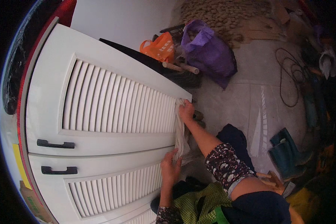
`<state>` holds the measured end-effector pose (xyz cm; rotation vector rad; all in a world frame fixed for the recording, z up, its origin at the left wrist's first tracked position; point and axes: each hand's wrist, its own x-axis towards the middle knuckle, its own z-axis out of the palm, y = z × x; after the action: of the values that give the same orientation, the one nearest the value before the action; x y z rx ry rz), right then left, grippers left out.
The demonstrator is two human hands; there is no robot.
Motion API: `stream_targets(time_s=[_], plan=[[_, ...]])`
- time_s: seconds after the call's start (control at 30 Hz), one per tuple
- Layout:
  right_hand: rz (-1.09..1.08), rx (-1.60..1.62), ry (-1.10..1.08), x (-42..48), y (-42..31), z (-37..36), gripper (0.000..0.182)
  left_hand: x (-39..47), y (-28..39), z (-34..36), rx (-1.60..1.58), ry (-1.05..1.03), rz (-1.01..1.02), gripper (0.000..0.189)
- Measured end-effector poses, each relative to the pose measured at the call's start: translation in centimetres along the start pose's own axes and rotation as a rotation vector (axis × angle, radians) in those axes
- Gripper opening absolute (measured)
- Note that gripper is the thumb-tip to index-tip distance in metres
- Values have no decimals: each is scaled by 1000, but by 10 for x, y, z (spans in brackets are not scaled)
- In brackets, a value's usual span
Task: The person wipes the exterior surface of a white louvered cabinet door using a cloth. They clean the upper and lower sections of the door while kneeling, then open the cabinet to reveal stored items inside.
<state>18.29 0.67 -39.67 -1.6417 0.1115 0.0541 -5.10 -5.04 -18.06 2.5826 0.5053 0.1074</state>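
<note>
A pale, twisted cloth [179,123] stretches between my two hands against the lower end of a white louvered cabinet door [112,140]. My right hand [186,111] grips the cloth's upper end beside the door's bottom corner. The cloth's other end is in my left hand [170,168], near the seam between this door and a second louvered door [100,208]. Each door carries a black handle, one upper handle [55,144] and one lower handle [58,170]. Part of the cloth is hidden behind my fingers.
Beyond the cabinet stand an orange bag [160,48] bearing writing and a purple bag [210,56], with wooden rods [182,67] beside them. On the concrete floor [229,103] lie a looped cable [281,81] and dark rubber boots [285,154] to the right.
</note>
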Motion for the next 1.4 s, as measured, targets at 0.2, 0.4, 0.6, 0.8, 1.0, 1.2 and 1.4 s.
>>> stream_targets(time_s=[0.2,0.4,0.6,0.8,1.0,1.2,1.4], plan=[[-231,-101,-137,-28,-33,-13,45,3,-10,6,17,31,-6,39],[-363,-234,-263,-68,-27,-24,49,-26,-29,13,54,-43,-64,40],[-432,-149,-534,-113,-16,-54,41,-57,-21,14,6,-114,-204,42],[-689,-276,-600,-112,-18,-74,27,-67,-18,13,35,-147,-245,42],[-369,-279,-395,-113,16,-69,23,-56,-29,12,86,-105,-80,39],[-96,11,119,-51,-3,-20,31,-31,-30,16,42,-31,-7,36],[-105,-116,41,-24,-11,4,39,2,-17,17,-20,-4,-10,39]])
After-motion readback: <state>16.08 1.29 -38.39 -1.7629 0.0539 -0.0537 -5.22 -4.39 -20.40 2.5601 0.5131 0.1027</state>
